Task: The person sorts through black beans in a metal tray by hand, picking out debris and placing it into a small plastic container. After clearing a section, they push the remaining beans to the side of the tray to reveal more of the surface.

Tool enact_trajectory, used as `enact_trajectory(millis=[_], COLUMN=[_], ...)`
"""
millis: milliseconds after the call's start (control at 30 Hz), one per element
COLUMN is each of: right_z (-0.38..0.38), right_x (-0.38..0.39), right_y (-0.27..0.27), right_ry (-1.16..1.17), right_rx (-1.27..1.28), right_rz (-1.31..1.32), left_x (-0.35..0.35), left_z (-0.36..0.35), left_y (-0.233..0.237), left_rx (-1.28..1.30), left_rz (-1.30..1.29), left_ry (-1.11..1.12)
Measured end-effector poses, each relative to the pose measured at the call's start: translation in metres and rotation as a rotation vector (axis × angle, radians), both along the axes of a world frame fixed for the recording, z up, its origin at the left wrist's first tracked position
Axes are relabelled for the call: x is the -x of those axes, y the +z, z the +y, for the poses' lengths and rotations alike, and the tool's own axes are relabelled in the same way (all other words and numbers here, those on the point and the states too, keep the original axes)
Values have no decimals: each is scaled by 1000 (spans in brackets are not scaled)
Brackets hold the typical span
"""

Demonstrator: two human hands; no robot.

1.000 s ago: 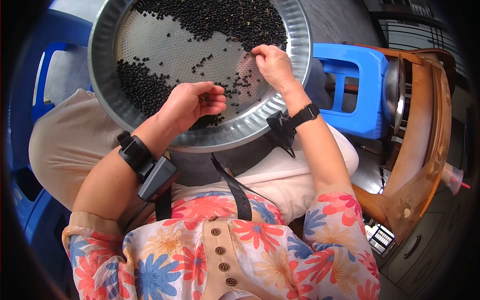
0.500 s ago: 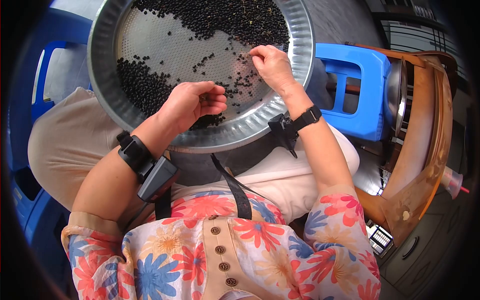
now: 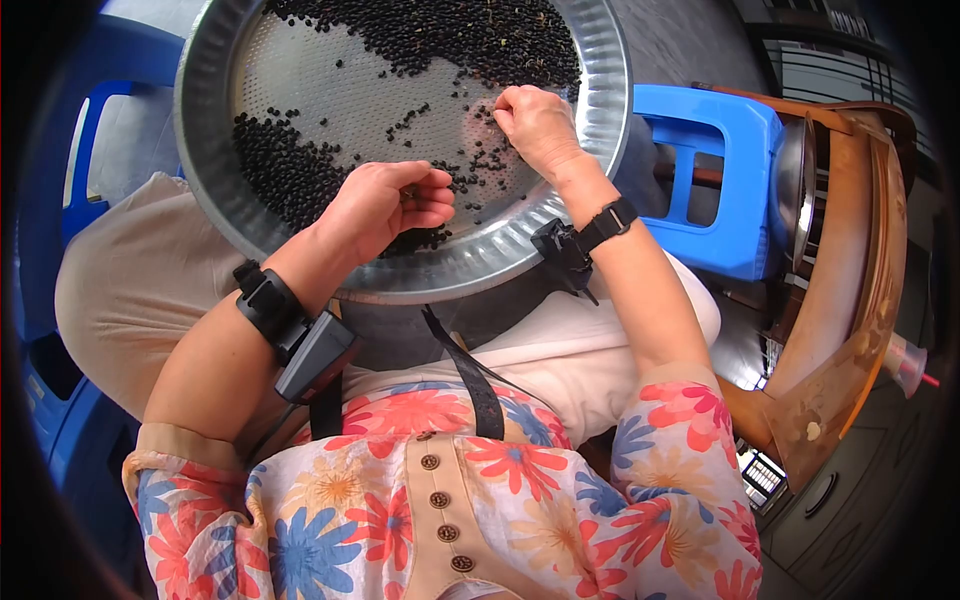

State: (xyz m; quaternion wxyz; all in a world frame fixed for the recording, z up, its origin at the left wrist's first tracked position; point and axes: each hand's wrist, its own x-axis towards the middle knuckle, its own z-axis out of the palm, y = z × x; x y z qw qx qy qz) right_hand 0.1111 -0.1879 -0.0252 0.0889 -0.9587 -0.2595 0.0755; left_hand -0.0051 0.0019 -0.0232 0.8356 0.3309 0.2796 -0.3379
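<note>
Black beans: a big pile on the far side of the metal tray, a smaller pile at its left, and scattered beans between the two hands.
Metal tray: rests at the person's lap, its perforated base showing between the piles.
Right hand: over the tray's right part, near the far pile's edge. Its fingers are drawn together at thumb and forefinger; whether they grip a bean, I cannot tell.
Left hand: above the near-left part of the tray, fingers curled into a loose cup. Something small seems to sit inside, too hidden to name.
Just changed: the right hand has shifted slightly left over the last second; the left hand has stayed put.
Meaning for the beans: both piles look much the same as before, so I judge that only the right hand is working over them, in small moves.
Right of tray: a blue stool, with a metal bowl beside it.
</note>
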Motion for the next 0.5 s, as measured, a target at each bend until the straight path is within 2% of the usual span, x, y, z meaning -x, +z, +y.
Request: enact_trajectory(millis=[233,400,500], right_z=[3,-5,-9], right_x=[-6,6,14], right_y=[-3,8,6], right_ry=[26,-90,-98], right_rx=[59,-55,-117], right_rz=[-38,176,178], left_x=[0,1,1], left_z=[0,1,0], left_y=[-1,-1,-3], left_rx=[6,4,4], left_rz=[-8,-8,-7], left_ry=[-7,4,0])
